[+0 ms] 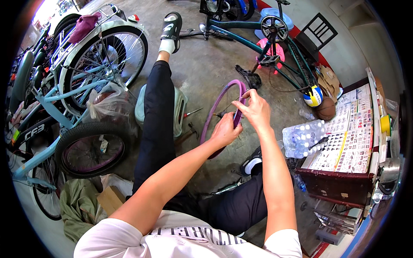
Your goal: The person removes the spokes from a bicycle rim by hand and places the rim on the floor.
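While we sit over a grey concrete floor (189, 92), a light blue bicycle (55, 111) takes up the left side of our view, other bikes crowded behind it. Toward the upper right we see a dark green bike frame (236, 36), with its crank and pedals on show. At our right is a dark red table (335, 185), covered with printed sheets (350, 129). Our left leg (157, 107) reaches forward, a dark clog (171, 32) on its foot. Beside the blue bicycle we have a knobby black tyre (92, 128), mounted on a wheel.

The purple rim (210, 118) is in front of us, between our legs, tilted on edge above the floor; whether its lower edge touches down, we cannot tell. Behind our left leg is a pale green stool (178, 107). A wrapped pack of water bottles (303, 137) sits by the table's near left edge, and a brown basketball (325, 108) lies past it, touching a volleyball (313, 96). A hammer (185, 136) lies on the floor near the stool.

Our left hand (226, 130) is closed around the near side of the rim. Our right hand (254, 111) pinches it narrowly, thumb and fingers, just beyond the left. Smallest, a red-handled screwdriver (186, 115) lies near the stool.
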